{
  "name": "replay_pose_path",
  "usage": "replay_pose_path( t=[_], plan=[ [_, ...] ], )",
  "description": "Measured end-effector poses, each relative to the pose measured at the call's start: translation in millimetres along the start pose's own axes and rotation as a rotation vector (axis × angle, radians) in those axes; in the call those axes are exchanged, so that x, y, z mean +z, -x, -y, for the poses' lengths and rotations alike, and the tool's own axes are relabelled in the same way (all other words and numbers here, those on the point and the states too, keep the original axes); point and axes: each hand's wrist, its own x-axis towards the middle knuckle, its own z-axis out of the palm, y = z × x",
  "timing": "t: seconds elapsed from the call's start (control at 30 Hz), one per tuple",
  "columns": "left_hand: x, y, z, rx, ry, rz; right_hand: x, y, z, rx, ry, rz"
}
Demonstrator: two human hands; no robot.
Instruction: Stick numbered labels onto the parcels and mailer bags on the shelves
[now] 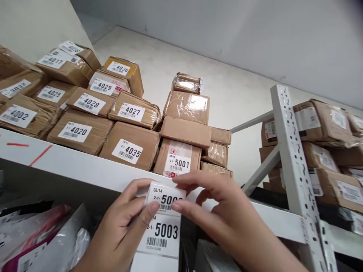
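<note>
A white shelf [85, 168] bears stacked cartons [141, 138]. In front of its edge, the left hand [119, 223] pinches the label strip [166, 241]; the right hand [224, 204], thumb and index finger parted, touches the strip's upper right edge.

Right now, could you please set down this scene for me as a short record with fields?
Left hand: holds the label strip by its left side
Right hand: at the right side of the top label; grip unclear
Top label text: 08/14, 2-1-, number beginning 500, last digit unclear
Label below: 5003
Box behind hands: box 5001, on the white shelf
Left neighbour: box 4035
Right side: perforated post, more boxes beyond
</note>
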Motion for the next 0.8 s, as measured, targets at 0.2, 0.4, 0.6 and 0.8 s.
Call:
replay_pose_path(
  t=[0.2,0.4,0.6,0.8],
  plan=[
    [10.4,-20,-13,-0.313,0.311,0.035,18,-2,-4,0.094,-0.164,-0.129],
    [9.7,-38,-32,-0.365,0.336,-0.032,20,-22,-1,0.01,-0.214,-0.213],
    [7.2,-36,-36,-0.431,0.241,0.221,-16,-73,-18,0.103,-0.022,-0.379],
    [7.8,-26,-36,-0.41,0.296,0.284,-35,-99,-29,0.035,0.477,-0.306]
  ],
)
